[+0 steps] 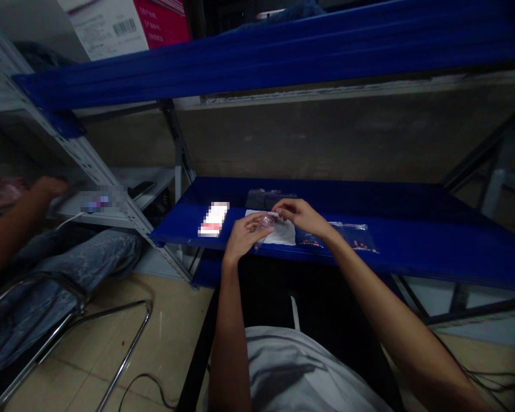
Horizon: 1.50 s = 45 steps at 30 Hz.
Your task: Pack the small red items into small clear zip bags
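Together, left hand (pixel 243 233), right hand (pixel 298 215), fingers pinching clear bag (pixel 265 224)

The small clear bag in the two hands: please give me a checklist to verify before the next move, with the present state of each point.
1. Small clear bag held by both hands: ok; left hand and right hand both pinch it.
2. Bag raised over the blue shelf: ok, above the white sheet.
3. Bag mouth open or closed: cannot tell, too dim and small.
4. Contents of the held bag: cannot tell.
5. Other clear bags with small red pieces lie apart on the shelf, to the right: ok.
6. The other person's arm at far left is away from the hands: ok.
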Each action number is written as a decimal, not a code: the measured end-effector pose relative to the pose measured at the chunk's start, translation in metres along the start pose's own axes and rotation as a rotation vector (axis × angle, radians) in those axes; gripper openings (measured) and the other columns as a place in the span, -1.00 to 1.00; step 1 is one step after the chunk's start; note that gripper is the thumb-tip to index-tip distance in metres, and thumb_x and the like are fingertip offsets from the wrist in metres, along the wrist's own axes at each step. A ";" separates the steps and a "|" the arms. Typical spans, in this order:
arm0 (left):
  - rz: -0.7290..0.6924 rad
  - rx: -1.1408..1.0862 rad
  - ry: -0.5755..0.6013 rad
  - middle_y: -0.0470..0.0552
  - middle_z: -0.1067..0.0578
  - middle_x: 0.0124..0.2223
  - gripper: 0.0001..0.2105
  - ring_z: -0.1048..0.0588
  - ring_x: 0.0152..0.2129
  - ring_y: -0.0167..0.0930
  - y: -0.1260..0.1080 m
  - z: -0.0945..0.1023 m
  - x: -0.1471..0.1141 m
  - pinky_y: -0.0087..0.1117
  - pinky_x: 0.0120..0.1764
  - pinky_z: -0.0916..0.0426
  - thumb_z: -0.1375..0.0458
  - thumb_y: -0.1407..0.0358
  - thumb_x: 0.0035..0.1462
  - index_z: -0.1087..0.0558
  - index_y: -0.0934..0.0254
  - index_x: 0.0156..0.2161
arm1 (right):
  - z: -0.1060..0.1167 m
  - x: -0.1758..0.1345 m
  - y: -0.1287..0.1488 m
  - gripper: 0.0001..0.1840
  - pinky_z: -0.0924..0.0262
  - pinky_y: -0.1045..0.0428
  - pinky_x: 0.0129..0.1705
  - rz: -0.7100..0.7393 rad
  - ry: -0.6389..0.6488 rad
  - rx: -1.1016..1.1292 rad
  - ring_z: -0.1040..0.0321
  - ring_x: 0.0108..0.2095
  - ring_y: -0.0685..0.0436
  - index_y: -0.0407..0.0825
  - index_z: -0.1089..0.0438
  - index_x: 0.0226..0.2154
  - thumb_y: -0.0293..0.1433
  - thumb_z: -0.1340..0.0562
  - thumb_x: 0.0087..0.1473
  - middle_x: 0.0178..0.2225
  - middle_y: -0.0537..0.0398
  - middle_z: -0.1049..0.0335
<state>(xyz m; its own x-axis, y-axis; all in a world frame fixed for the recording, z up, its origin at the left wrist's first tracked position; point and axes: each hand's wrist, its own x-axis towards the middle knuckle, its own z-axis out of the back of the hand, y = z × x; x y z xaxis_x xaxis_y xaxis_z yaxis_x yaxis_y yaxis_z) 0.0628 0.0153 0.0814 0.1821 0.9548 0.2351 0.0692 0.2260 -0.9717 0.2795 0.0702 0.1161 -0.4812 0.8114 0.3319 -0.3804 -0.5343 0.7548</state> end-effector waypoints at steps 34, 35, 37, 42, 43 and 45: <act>0.001 0.030 -0.016 0.18 -0.66 -0.01 -0.45 -0.62 -0.05 -0.20 0.000 0.003 -0.001 -0.22 0.04 -0.47 -0.51 0.22 -0.07 -0.59 0.32 0.06 | -0.026 -0.006 0.018 -0.80 -0.14 0.02 -0.28 0.051 -0.139 -0.095 -0.38 -0.34 -0.11 -0.03 -0.60 -0.29 -0.29 -0.27 0.20 -0.33 0.02 -0.52; -0.006 0.037 -0.011 0.17 -0.66 -0.01 -0.45 -0.62 -0.05 -0.20 0.000 0.004 -0.001 -0.22 0.04 -0.47 -0.51 0.22 -0.06 -0.59 0.31 0.06 | -0.024 -0.006 0.022 -0.78 -0.14 0.02 -0.28 0.048 -0.091 -0.094 -0.37 -0.35 -0.11 -0.03 -0.62 -0.32 -0.27 -0.29 0.19 -0.34 0.02 -0.52; -0.016 0.048 -0.006 0.16 -0.67 -0.01 -0.45 -0.62 -0.05 -0.20 -0.001 0.005 -0.001 -0.22 0.03 -0.48 -0.51 0.21 -0.06 -0.59 0.29 0.07 | -0.021 -0.005 0.027 -0.72 -0.15 0.01 -0.28 0.037 0.008 -0.062 -0.36 -0.36 -0.11 -0.02 -0.64 -0.37 -0.20 -0.29 0.17 -0.38 0.04 -0.52; -0.040 0.046 -0.010 0.17 -0.67 -0.02 -0.46 -0.61 -0.03 -0.20 -0.003 0.005 -0.002 -0.21 0.05 -0.47 -0.51 0.23 -0.08 -0.60 0.30 0.05 | -0.018 -0.010 0.027 -0.46 -0.15 0.03 -0.33 -0.023 0.065 0.128 -0.30 -0.41 -0.09 -0.03 -0.57 -0.46 0.06 -0.22 0.20 -0.48 0.11 -0.45; -0.042 0.043 -0.014 0.18 -0.66 -0.02 -0.46 -0.61 -0.03 -0.20 -0.003 0.005 -0.001 -0.22 0.05 -0.47 -0.51 0.23 -0.08 -0.60 0.31 0.05 | -0.020 -0.012 0.027 -0.44 -0.15 0.04 -0.34 -0.037 0.065 0.155 -0.30 -0.42 -0.08 -0.03 -0.56 -0.46 0.09 -0.21 0.20 -0.48 0.12 -0.45; -0.044 0.041 -0.018 0.18 -0.66 0.00 -0.47 -0.61 -0.04 -0.20 -0.002 0.005 -0.001 -0.24 0.02 -0.48 -0.50 0.23 -0.07 -0.60 0.31 0.05 | -0.027 -0.018 0.028 -0.44 -0.15 0.04 -0.34 -0.054 0.075 0.190 -0.30 -0.42 -0.08 -0.04 -0.54 -0.43 0.11 -0.23 0.19 -0.47 0.12 -0.46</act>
<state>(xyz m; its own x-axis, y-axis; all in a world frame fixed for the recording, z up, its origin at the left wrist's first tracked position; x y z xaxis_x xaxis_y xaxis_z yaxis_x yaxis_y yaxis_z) 0.0580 0.0150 0.0828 0.1617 0.9471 0.2771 0.0368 0.2748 -0.9608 0.2564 0.0341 0.1166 -0.5243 0.8139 0.2502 -0.2550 -0.4305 0.8659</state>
